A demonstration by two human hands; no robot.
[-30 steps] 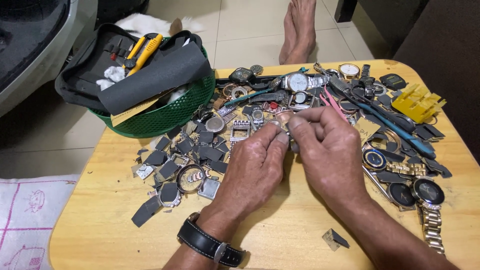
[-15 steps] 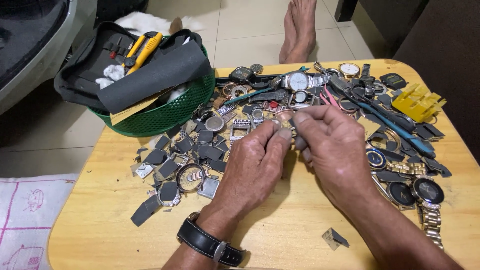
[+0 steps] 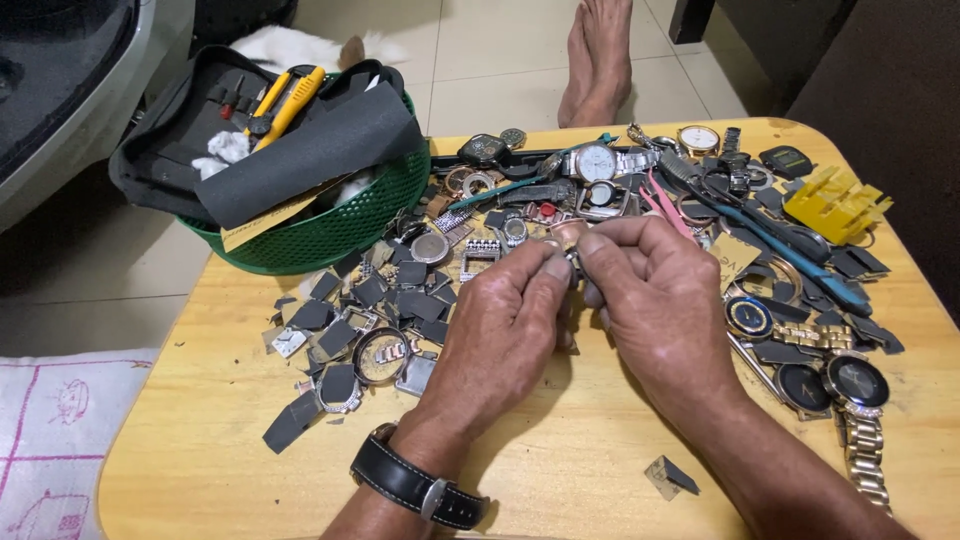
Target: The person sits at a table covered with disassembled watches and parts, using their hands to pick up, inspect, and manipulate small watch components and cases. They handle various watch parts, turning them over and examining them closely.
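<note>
Both hands pinching one small watch part above the desk

I see left hand and right hand nipping a small metal part between fingertips, over the desk. Risk, in my judgement: a slip drops it among the loose watch pieces, hard to recover.

A pale wooden bench with rounded corners fills most of the frame. Beyond it, at the top, lies a floor of light beige tiles under even light. Dark furniture stands at upper right, a grey and black body at upper left, and a white cloth with pink lines at lower left.
</note>
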